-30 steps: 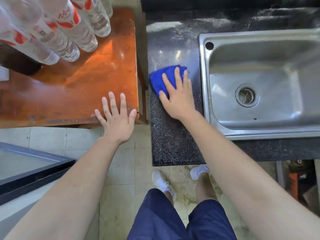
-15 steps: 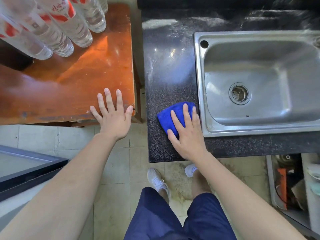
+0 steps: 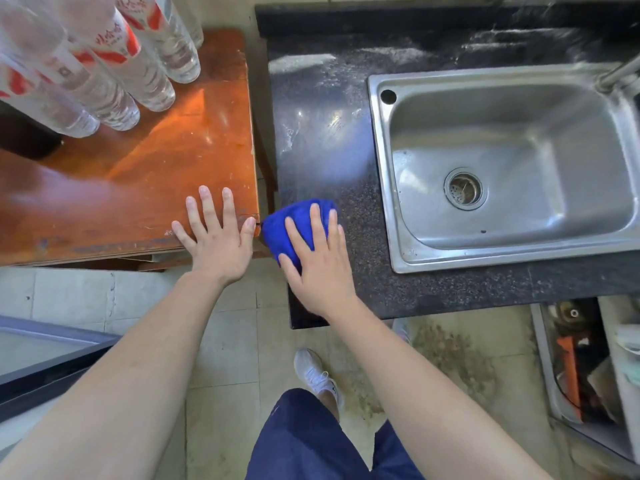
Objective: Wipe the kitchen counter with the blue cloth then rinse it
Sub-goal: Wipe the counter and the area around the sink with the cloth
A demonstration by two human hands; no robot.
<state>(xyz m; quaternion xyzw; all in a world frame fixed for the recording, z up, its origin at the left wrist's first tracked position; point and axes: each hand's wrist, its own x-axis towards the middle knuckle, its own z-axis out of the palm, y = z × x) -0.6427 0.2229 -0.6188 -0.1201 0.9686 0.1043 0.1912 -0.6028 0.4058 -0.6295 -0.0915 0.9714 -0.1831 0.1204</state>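
A bunched blue cloth (image 3: 289,223) lies on the dark speckled counter (image 3: 325,140), at its left edge near the front. My right hand (image 3: 317,261) presses flat on top of the cloth, fingers spread over it. My left hand (image 3: 216,242) rests flat with fingers apart on the near right corner of the wooden table (image 3: 138,188), holding nothing. Right of the cloth, the steel sink (image 3: 512,161) is set into the counter, with a round drain (image 3: 464,188) in its basin. A bit of the tap (image 3: 618,76) shows at the top right.
Several clear water bottles (image 3: 104,64) with red labels stand on the far part of the wooden table. A narrow gap separates table and counter. Below the counter at right, a shelf (image 3: 581,368) holds clutter. My legs and white shoes (image 3: 317,374) are over the tiled floor.
My right hand has dragged the cloth from the middle of the counter strip toward the front, then left to the counter's edge. My left hand has stayed on the table corner.
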